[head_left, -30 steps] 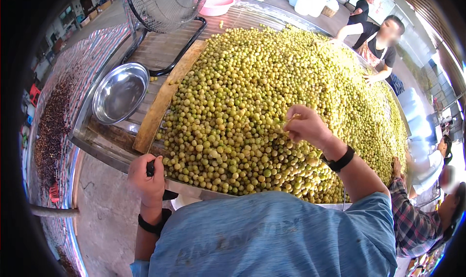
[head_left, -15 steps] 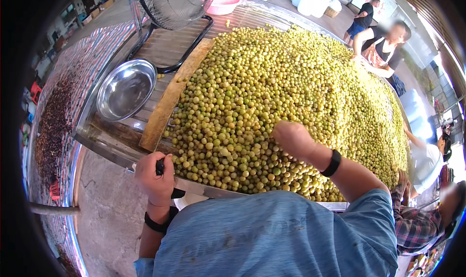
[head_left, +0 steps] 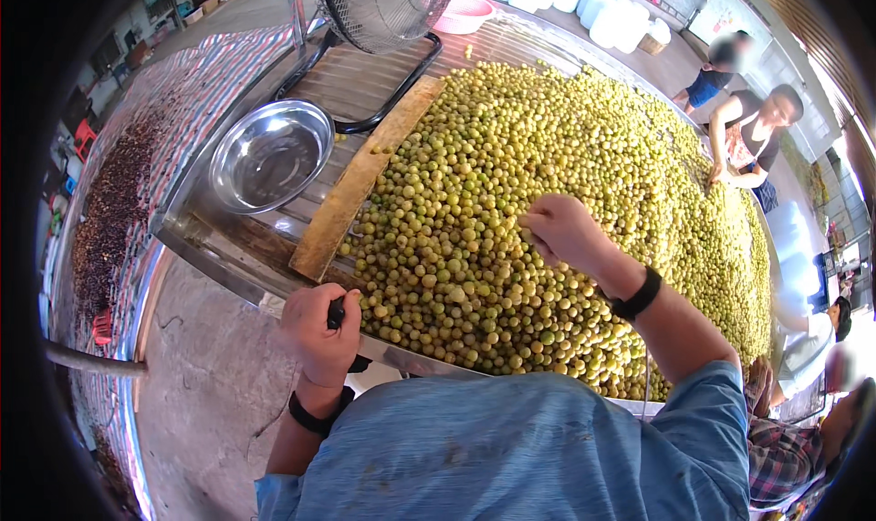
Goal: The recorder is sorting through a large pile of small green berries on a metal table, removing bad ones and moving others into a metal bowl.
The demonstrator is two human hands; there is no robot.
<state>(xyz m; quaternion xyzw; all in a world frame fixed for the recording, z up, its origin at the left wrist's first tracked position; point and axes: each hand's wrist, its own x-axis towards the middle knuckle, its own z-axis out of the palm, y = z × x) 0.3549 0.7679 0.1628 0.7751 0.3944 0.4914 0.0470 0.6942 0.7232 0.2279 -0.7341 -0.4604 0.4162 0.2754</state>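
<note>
Working over a broad heap of small yellow-green fruit [head_left: 474,202], seen from the head camera, we hold our right hand [head_left: 570,234] above the middle of the near part of the pile. Its fingers curl inward; we cannot tell whether that grip pinches a fruit or touches those below. At the near edge of the worktop [head_left: 360,74], our left hand [head_left: 319,334] closes its grip around a small black object [head_left: 337,313], apart from the fruit.

We judge the step in hand to be handling the fruit right-handed; a fresh pick would call for loosening the curled fingers and lowering them to the heap.

A wooden board [head_left: 365,179] borders the fruit on our left. Beyond it, on the ridged worktop, sit a shiny metal bowl [head_left: 260,170] and a black fan [head_left: 383,10], with a pink basin [head_left: 465,15] farther back.

Around us, a striped sheet [head_left: 196,74] carries dark pieces [head_left: 114,224] beside the concrete floor [head_left: 205,366]. A co-worker in an apron [head_left: 744,142] leans in across the fruit, a plaid sleeve [head_left: 783,457] shows at our right, and pale containers [head_left: 620,19] stand behind.
</note>
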